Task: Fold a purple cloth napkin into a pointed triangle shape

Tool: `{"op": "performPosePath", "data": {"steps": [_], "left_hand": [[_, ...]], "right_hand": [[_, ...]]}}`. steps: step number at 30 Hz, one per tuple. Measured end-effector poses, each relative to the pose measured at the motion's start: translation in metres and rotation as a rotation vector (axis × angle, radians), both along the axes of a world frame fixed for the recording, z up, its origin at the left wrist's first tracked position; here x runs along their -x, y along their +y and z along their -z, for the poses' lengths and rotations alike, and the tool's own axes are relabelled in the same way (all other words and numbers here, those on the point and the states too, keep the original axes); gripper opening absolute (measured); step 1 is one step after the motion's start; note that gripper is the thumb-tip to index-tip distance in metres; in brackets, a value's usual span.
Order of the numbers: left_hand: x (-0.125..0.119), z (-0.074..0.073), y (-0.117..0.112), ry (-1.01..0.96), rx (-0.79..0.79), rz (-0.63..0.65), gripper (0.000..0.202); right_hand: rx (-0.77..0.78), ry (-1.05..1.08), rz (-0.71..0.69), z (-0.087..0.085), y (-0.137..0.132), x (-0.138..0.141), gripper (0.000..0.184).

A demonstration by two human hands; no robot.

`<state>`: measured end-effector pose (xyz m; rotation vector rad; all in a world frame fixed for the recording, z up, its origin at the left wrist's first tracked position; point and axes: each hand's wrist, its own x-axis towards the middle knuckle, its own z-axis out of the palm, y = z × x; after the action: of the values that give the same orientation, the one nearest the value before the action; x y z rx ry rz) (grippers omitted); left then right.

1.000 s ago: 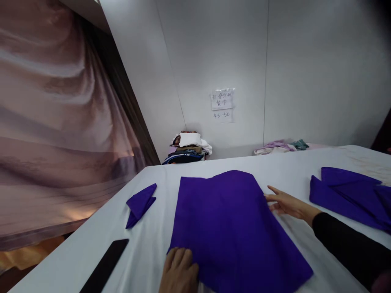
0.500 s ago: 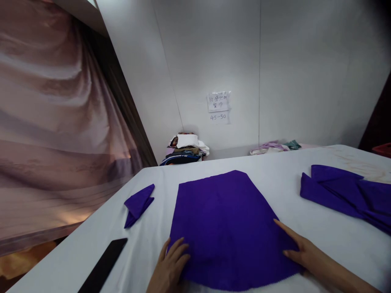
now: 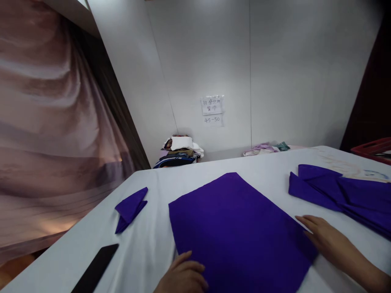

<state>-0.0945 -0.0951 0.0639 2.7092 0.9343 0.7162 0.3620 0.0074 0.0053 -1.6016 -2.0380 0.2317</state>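
Observation:
A purple cloth napkin (image 3: 235, 232) lies spread on the white-covered table in front of me, turned so a corner points away. My left hand (image 3: 185, 276) rests at its near left edge, fingers slightly bent and apart over the cloth. On the opposite side, my right hand (image 3: 328, 240) is at the napkin's right edge with its fingers stretched out. Neither hand visibly grips the fabric. The napkin's near end runs out of the bottom of the view.
A folded purple napkin (image 3: 131, 209) and a black flat object (image 3: 95, 268) lie at the left. More purple cloth (image 3: 339, 191) is heaped at the right. Behind the table sit a pile of folded clothes (image 3: 179, 152), loose pastel cloths (image 3: 262, 149) and a red basket (image 3: 371, 148).
The purple napkin has turned so its far corner is more pointed and its left corner sits nearer. My left hand has shifted right and nearer; the view has swung slightly right.

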Motion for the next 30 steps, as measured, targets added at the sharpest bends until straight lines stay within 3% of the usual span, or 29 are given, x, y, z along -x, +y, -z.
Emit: {"op": "performPosePath", "data": {"steps": [2, 5, 7, 10, 12, 15, 19, 22, 25, 30], "left_hand": [[-0.023, -0.008, 0.004, -0.091, 0.018, 0.003, 0.022], [-0.054, -0.028, 0.005, -0.154, -0.013, -0.029, 0.024], [-0.071, -0.043, 0.005, -0.180, -0.024, -0.093, 0.027], [-0.088, -0.057, 0.006, -0.220, -0.087, -0.096, 0.030], [-0.092, -0.057, 0.006, -0.226, -0.138, -0.094, 0.028], [-0.088, -0.050, 0.007, -0.228, -0.144, -0.102, 0.024], [-0.067, -0.039, 0.007, -0.174, -0.071, -0.086, 0.030], [-0.050, -0.035, 0.008, -0.088, 0.064, -0.136, 0.045], [-0.033, -0.032, 0.011, -0.029, 0.197, -0.222, 0.042], [-0.003, -0.014, 0.019, 0.061, 0.175, -0.266, 0.044]], "right_hand": [[0.070, 0.096, -0.172, -0.019, -0.022, 0.029, 0.045], [0.369, 0.251, -0.485, -0.049, -0.062, 0.081, 0.055], [0.452, 0.310, -0.661, -0.063, -0.082, 0.111, 0.064], [0.434, 0.358, -0.681, -0.075, -0.093, 0.142, 0.068], [0.415, 0.371, -0.634, -0.076, -0.091, 0.153, 0.057], [0.413, 0.420, -0.670, -0.075, -0.086, 0.162, 0.038], [0.472, 0.480, -0.753, -0.077, -0.081, 0.166, 0.028], [0.504, 0.496, -0.774, -0.076, -0.077, 0.168, 0.027], [0.533, 0.493, -0.795, -0.072, -0.074, 0.168, 0.029], [0.630, 0.488, -0.897, -0.068, -0.079, 0.167, 0.036]]}}
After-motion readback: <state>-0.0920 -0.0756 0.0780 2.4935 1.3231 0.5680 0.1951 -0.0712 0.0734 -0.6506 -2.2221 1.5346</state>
